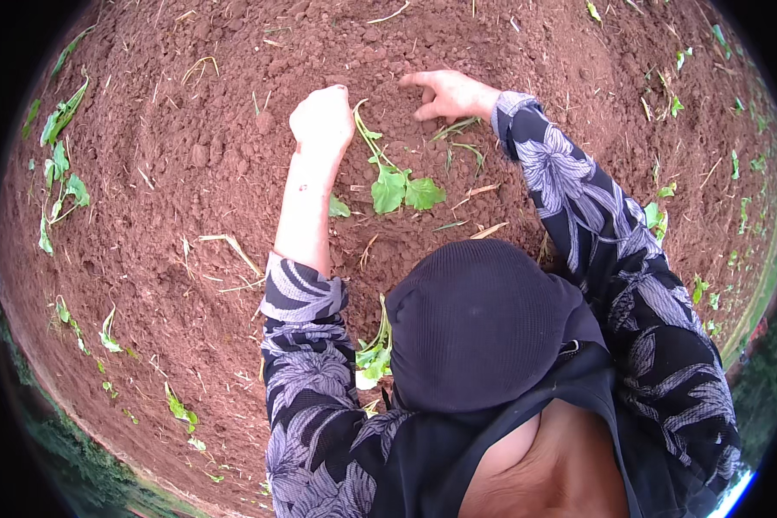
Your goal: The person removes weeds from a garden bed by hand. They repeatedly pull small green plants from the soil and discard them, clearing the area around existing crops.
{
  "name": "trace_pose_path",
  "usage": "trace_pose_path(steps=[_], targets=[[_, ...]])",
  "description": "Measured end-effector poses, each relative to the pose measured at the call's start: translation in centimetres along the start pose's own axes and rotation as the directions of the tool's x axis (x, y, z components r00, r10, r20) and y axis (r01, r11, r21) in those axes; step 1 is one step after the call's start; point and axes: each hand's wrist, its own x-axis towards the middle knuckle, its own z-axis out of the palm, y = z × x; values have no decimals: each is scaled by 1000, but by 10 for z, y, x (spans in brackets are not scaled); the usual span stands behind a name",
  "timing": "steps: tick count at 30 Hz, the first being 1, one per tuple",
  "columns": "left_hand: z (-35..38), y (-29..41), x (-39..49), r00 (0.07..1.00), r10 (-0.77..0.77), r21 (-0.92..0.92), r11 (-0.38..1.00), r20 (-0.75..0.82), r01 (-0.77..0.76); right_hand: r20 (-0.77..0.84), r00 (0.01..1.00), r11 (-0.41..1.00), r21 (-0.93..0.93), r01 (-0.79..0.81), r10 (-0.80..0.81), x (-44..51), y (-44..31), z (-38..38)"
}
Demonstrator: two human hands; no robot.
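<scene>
My left hand (324, 123) is closed in a fist above the reddish-brown soil (188, 155); nothing shows in it, though its inner side is hidden and the skin is overexposed. Just right of the fist lies a leafy green seedling (388, 184), its pale stem pointing away from me and its broad leaves nearer to me. My right hand (447, 97) is held low over the loose soil beyond the seedling, index finger stretched to the left and thumb apart. No object is seen between its fingers. Some grass blades (456, 129) lie just below the right hand.
A second seedling (377, 356) lies between my left sleeve and a rounded, dark-cloth-covered form (485, 324) close to me. More wilted seedlings (61, 175) lie in rows at the left and others (655, 219) at the right. Dry straw (233, 249) is scattered over the soil.
</scene>
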Motion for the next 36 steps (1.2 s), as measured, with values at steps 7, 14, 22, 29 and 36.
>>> trace_pose_path(steps=[7, 14, 22, 29, 36], targets=[[-21, 24, -31, 915, 296, -96, 955, 274, -280, -314, 917, 853, -519, 52, -246, 42, 8, 36], [5, 38, -9, 958, 284, -325, 909, 25, -261, -309, 943, 845, -530, -66, -121, 58, 18, 20], [2, 4, 26, 922, -209, -883, 281, 327, 377, -378, 923, 806, -524, -275, 69, 3, 32, -7], [14, -4, 23, 919, -244, -928, 134, 309, 348, -383, 921, 875, -468, -124, -74, 27, -1, 29], [2, -13, 12, 907, -283, -924, 131, 312, 359, -510, 806, 831, -554, -41, -300, 58, -17, 62]])
